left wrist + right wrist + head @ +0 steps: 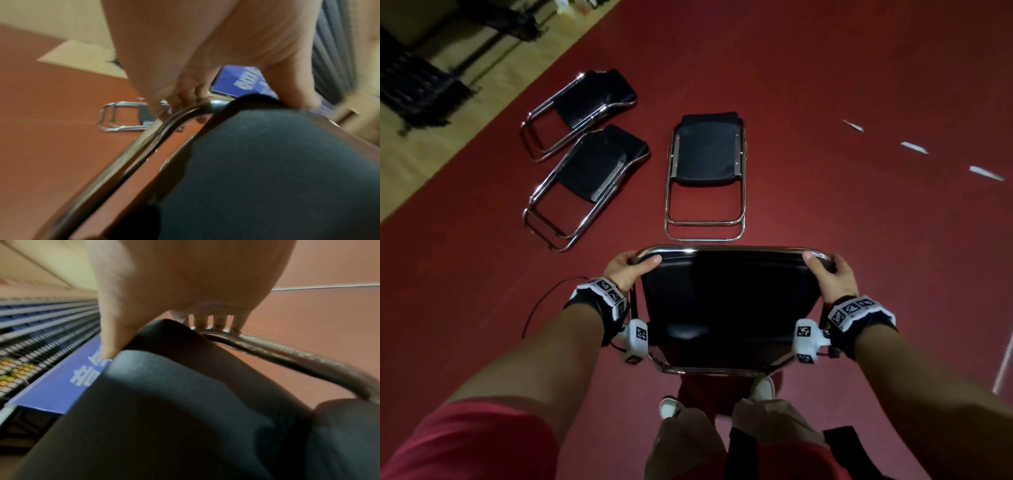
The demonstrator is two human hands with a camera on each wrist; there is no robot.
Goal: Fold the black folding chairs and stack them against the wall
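- The held chair (726, 308) hangs in front of the person above the red floor (859, 85), its long axis running from the feet away toward the chrome top bar (722, 248).
- The left hand (628, 270) is clamped on the bar's left corner and the right hand (830, 274) on its right corner, thumbs on the black pad.
- Three folded chairs lie flat ahead: the middle chair (705, 150) points straight away, while the near-left chair (589, 174) and the far-left chair (585, 102) are angled.
- Only the right wrist view shows a blue sign (61, 386); the head view alone shows all the chairs.
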